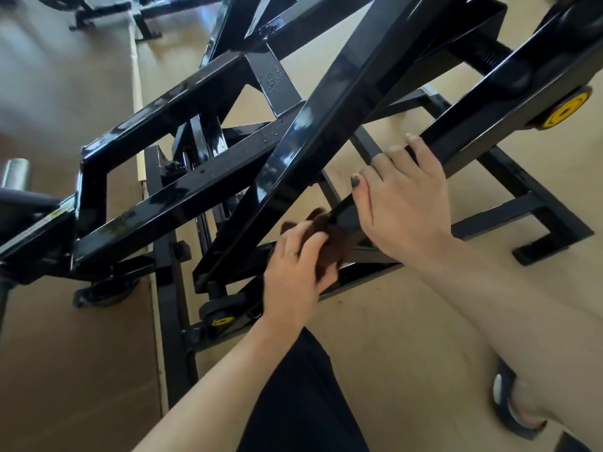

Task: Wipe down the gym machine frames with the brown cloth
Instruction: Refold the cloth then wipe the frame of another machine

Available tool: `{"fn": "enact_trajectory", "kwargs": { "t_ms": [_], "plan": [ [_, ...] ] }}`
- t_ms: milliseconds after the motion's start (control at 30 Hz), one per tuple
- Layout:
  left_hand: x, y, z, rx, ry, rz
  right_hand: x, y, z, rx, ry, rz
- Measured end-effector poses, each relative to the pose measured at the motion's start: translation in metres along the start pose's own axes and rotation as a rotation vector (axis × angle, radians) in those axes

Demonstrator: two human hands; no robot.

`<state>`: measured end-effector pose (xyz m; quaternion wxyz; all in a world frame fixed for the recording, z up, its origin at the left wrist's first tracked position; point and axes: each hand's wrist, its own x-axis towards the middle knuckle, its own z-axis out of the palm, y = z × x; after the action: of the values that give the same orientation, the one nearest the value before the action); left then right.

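Glossy black machine frame (pixel 202 187) fills view, beams crossing at angles; yellow end cap (pixel 567 109) upper right, smaller yellow cap (pixel 223 321) low near floor; tan floor covering (pixel 408 337) beneath; second machine (pixel 107 11) far back left; sandalled foot (pixel 518 409) lower right. Diagonal beam (pixel 313 148) crosses in front of lower bar, partly blocking it. Brown cloth (pixel 321 234) dark, bunched, pressed against lower bar; left hand (pixel 298 272) grips it with curled fingers. Right hand (pixel 408 203) rests on sloping bar just beside cloth, fingers extended along metal. Water droplets speckle upper beams.
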<state>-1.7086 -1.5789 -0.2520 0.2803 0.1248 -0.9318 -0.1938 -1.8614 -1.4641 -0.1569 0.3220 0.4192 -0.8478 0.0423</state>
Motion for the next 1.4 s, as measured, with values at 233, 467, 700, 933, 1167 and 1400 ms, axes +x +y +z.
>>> {"fn": "enact_trajectory", "kwargs": {
  "t_ms": [233,467,700,933,1167,1400],
  "plan": [
    [-0.035,-0.032,-0.004,0.074,-0.112,-0.193,0.0,-0.002,-0.017,0.009,-0.177,-0.072],
    [0.081,0.077,-0.007,-0.076,0.055,0.095,0.012,0.071,-0.067,0.188,0.132,0.002],
    [0.178,0.17,-0.008,-0.22,0.167,0.179,0.05,0.193,-0.11,-0.103,-0.019,0.261],
    [0.144,0.137,-0.005,-0.23,0.127,0.236,0.047,0.189,-0.091,-0.082,0.126,0.274],
    [0.205,0.185,-0.018,-0.368,0.154,0.18,0.048,0.205,-0.109,-0.12,0.033,0.166],
    [0.226,0.2,-0.022,-0.299,0.106,0.25,0.066,0.229,-0.112,0.067,0.241,0.273]
  ]
}}
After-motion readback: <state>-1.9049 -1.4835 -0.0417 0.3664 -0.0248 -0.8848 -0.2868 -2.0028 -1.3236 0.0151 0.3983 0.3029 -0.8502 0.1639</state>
